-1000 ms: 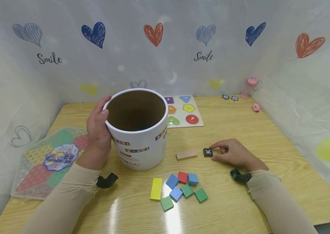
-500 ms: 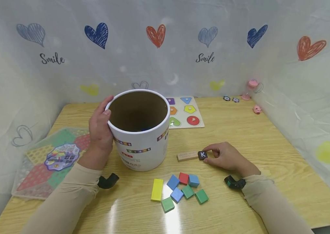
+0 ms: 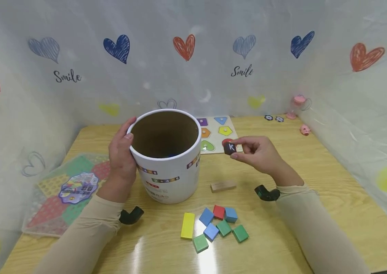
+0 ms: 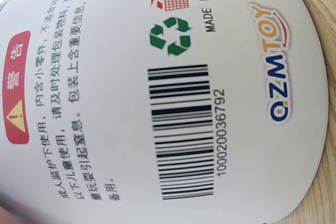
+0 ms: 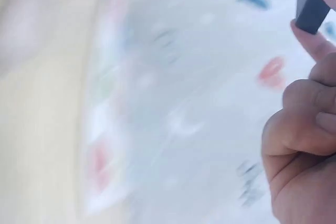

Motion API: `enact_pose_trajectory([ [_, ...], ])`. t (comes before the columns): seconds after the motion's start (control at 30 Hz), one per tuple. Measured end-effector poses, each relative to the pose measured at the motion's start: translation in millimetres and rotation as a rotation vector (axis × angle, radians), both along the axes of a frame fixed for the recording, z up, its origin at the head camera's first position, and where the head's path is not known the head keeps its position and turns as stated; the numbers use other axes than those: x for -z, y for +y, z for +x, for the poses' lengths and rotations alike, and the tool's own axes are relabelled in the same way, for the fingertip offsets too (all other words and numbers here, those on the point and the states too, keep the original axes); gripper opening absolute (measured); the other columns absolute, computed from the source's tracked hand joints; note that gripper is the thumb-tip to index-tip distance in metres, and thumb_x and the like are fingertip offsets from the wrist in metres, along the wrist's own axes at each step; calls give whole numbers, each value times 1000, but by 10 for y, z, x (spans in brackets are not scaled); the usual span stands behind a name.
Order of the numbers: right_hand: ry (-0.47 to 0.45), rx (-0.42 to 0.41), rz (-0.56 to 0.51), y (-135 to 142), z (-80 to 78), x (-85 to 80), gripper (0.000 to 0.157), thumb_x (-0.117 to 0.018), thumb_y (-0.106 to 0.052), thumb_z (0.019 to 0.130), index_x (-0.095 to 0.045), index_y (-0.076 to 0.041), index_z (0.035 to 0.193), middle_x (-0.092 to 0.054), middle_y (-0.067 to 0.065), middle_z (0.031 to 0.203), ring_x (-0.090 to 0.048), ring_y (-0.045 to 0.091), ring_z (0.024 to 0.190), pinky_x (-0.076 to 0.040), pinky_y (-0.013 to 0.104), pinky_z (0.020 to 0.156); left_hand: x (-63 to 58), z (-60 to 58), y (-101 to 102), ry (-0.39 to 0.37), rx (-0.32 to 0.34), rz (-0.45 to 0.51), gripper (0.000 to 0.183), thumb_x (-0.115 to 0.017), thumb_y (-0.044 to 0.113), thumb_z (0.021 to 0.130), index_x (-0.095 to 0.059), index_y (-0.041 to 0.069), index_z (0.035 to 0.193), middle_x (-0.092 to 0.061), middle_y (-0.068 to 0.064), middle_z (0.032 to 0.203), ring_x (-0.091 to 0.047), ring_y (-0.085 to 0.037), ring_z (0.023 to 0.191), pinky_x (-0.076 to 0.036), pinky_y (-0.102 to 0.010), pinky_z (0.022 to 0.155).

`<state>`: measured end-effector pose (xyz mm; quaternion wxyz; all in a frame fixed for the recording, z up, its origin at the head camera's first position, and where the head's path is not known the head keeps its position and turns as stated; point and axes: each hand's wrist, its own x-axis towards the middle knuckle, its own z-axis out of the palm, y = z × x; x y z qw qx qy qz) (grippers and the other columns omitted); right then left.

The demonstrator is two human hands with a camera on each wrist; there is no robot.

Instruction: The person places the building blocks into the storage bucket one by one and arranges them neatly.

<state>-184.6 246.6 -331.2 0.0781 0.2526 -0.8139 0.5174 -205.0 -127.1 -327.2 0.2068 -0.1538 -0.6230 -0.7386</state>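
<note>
Black block [image 3: 228,149] rose, its K [image 3: 232,147] only in head view

Left of centre, the bucket [image 3: 171,169] is white with multicoloured sums; the cube [image 3: 229,148] is black with a white K. At lower centre, blocks [image 3: 211,231] are yellow, red, blue and green.

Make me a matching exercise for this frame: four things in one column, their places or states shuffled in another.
1. Black K block
2. White bucket
3. Pink pig
4. Yellow block

A. Near the hourglass
B. Lying beside the small cubes
C. Pinched by the right hand
D. Held by the left hand

Pairs: 1-C, 2-D, 3-A, 4-B
</note>
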Motion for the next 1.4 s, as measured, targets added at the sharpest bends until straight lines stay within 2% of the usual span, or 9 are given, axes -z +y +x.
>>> enact_pose_trajectory([
  [0.23,59,-64,-212,-674,-39,-485,26,-74,-3,79,-70,1,105,-41,5,57,-34,17,50,-25,29,41,18,23,-5,21,-9,19,47,-37,20,91,-55,12,133,-54,-13,130,-46,-31,118,-37,-44,96],
  [0.37,89,-29,-210,-960,40,-614,32,-76,-12,78,-71,-7,110,-39,6,55,-34,19,50,-24,30,40,-11,16,-6,23,17,34,47,-37,19,91,-54,12,134,-54,-12,130,-47,-30,118,-36,-43,97],
  [0.5,119,34,-155,-1017,163,-702,37,-76,-11,78,-68,-6,114,-36,5,53,-32,16,46,-25,29,40,-32,2,21,1,49,16,47,-37,20,91,-52,13,136,-52,-10,133,-45,-28,121,-35,-48,99],
  [0.63,138,81,-142,-838,219,-735,31,-74,-5,79,-69,-2,110,-34,7,52,-29,16,44,-24,29,41,-34,-16,27,4,36,-13,47,-38,21,91,-52,14,136,-51,-11,133,-44,-31,122,-32,-55,100],
  [0.77,66,50,17,-519,98,-486,26,-73,-11,81,-71,-10,108,-36,4,53,-31,16,45,-29,29,43,-19,-18,16,7,20,-5,47,-38,21,91,-54,14,134,-53,-12,132,-44,-33,121,-33,-53,99],
  [0.93,-84,-70,394,-167,-20,-54,31,-74,-33,80,-71,-19,108,-38,-3,53,-34,12,48,-35,26,50,-6,0,7,1,-2,15,46,-38,20,91,-56,14,133,-54,-11,131,-46,-32,119,-34,-51,99],
  [1.03,-201,-110,543,30,-56,195,37,-76,-38,77,-71,-18,108,-39,-4,52,-35,10,47,-33,26,47,-13,-1,9,-1,-1,17,46,-38,20,91,-56,13,133,-55,-11,130,-46,-31,119,-35,-49,98],
  [1.23,-382,-200,526,234,-166,601,38,-79,-33,74,-70,-21,109,-40,-4,53,-36,9,46,-31,22,44,-33,-15,-1,4,-14,33,47,-37,18,90,-58,13,131,-56,-11,128,-48,-28,116,-38,-41,95],
  [1.4,-389,-226,528,240,-198,717,30,-80,-30,74,-68,-27,101,-42,-4,53,-39,9,45,-31,22,42,-19,1,10,-6,-2,16,47,-37,19,90,-56,13,132,-55,-10,130,-47,-28,118,-36,-44,96],
])
